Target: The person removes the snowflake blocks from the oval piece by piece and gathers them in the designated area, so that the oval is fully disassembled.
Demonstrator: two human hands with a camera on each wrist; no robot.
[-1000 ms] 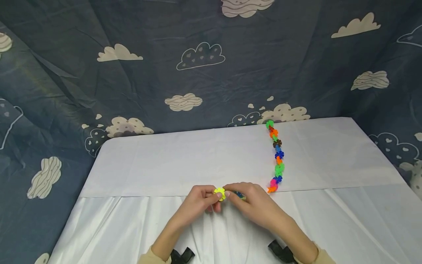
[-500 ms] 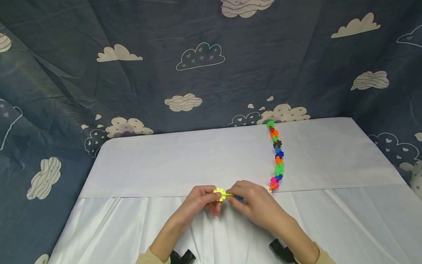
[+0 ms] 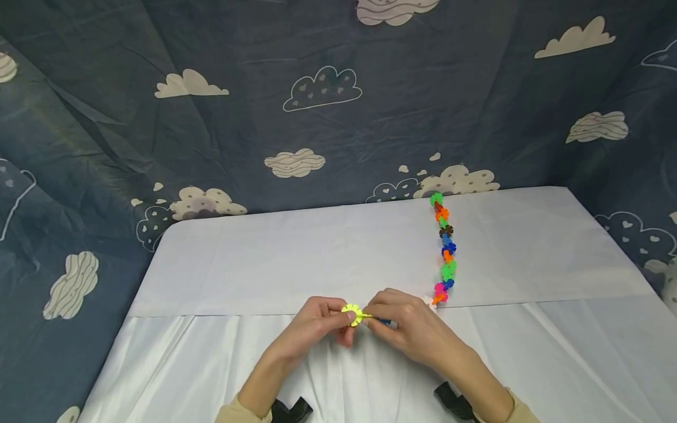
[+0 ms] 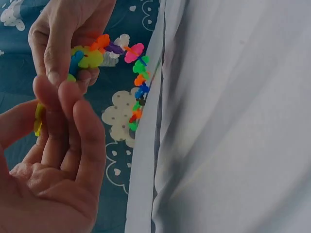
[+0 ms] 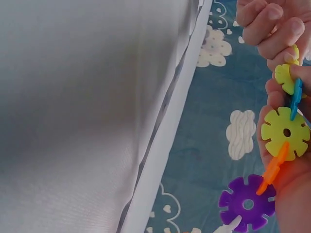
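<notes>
Between thumb and fingertips, my left hand [image 3: 319, 323] pinches a yellow notched flower-shaped disc [image 3: 351, 315] in the head view. Close against it, my right hand [image 3: 404, 320] pinches another yellow disc [image 5: 285, 78], which is the end of a chain of interlocking discs. Along that chain in the right wrist view come a blue disc [image 5: 296, 99] seen edge-on, a larger-looking yellow disc [image 5: 285, 133], an orange disc [image 5: 273, 169] and a purple disc [image 5: 247, 203]. The two held yellow discs meet at their rims; my fingers partly cover the joint.
The rest of the colourful disc chain [image 3: 448, 249] runs away from my right hand to the back edge of the white-covered table [image 3: 285, 258]. Behind hangs a dark cloth [image 3: 412, 88] with a cloud print. Black wrist straps [image 3: 292, 411] show below the arms.
My right hand has turned and shifted slightly, and its yellow disc now shows edge-on against the left one. The chain's near end has moved slightly, revealing a white disc beside the right hand.
</notes>
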